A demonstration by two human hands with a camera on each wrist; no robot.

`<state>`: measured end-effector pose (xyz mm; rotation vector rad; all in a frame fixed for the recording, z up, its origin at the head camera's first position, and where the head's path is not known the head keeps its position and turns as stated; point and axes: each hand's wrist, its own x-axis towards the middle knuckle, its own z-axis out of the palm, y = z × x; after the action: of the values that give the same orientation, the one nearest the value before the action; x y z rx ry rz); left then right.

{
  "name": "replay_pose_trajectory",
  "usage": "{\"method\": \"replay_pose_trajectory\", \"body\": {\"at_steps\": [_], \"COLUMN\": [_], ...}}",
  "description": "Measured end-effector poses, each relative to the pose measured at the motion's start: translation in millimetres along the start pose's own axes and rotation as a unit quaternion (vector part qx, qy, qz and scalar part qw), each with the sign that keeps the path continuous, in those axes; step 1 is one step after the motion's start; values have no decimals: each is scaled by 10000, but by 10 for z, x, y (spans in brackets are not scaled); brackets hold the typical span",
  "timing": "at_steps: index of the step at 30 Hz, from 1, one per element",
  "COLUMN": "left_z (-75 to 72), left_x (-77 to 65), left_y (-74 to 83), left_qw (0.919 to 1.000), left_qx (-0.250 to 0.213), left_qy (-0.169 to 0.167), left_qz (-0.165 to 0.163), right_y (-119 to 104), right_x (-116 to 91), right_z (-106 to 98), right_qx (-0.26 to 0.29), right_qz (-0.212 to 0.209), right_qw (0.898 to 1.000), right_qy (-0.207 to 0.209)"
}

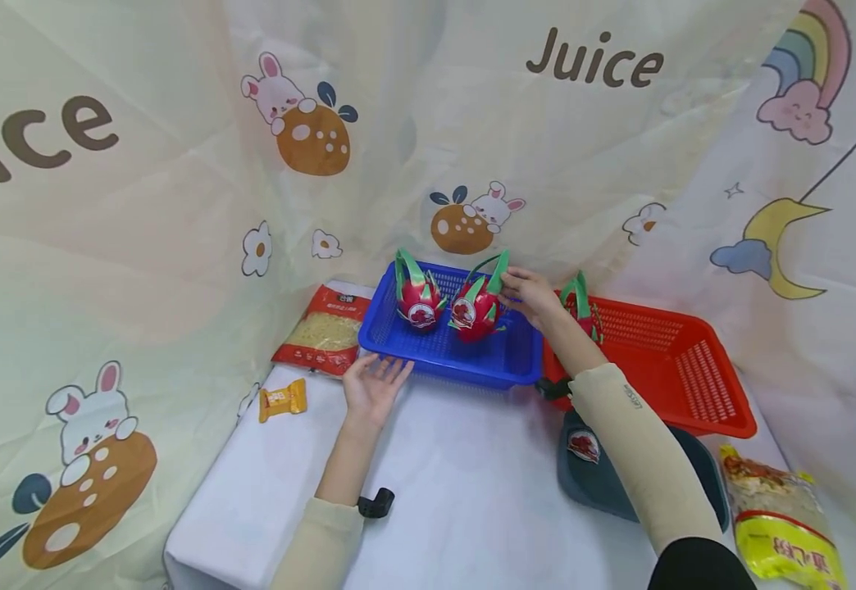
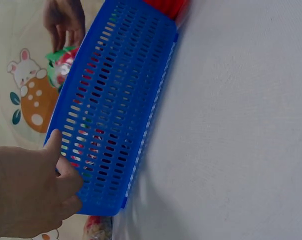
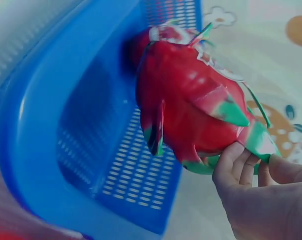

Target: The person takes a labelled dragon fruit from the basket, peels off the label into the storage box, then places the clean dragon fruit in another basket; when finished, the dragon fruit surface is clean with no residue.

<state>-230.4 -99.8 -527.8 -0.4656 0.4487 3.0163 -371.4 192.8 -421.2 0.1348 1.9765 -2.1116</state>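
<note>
Beige sleeves (image 1: 642, 447) stretch toward a blue basket (image 1: 524, 348), where the right hand (image 1: 535, 299) pinches the green top of a red dragon fruit (image 1: 478, 318) between thumb and bent fingers, just beside a second dragon fruit (image 1: 419, 307) inside. Palm up, the left hand (image 1: 373, 389) holds nothing, its fingers loosely parted at the basket's near left edge. Rightward sits a red basket (image 1: 694, 360).

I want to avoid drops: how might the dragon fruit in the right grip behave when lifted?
The dragon fruit may slip somewhat, since its red surface looks smooth and glossy. Its rounded body might roll if let go in the blue basket. The thin green tip that the right grip pinches could bend; its weight can't be told.
</note>
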Motion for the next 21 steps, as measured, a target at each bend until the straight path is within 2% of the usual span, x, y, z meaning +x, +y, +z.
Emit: {"method": "replay_pose_trajectory", "body": {"at_steps": [4, 11, 17, 21], "left_z": [-7, -56, -57, -58], "left_x": [6, 18, 40, 44], "left_y": [-2, -8, 3, 2], "left_qw": [9999, 9998, 9998, 9998], "left_qx": [-128, -184, -139, -204], "left_qy": [-43, -60, -138, -33], "left_qz": [-43, -98, -48, -53], "right_y": [-81, -137, -195, -177], "right_x": [-157, -454, -668, -807], "right_z": [-29, -63, -105, -129], "right_qx": [341, 714, 736, 586], "right_qz": [-83, 36, -21, -74], "right_qw": [9994, 9968, 9960, 9963], "right_qy": [-76, -351, -512, -632]}}
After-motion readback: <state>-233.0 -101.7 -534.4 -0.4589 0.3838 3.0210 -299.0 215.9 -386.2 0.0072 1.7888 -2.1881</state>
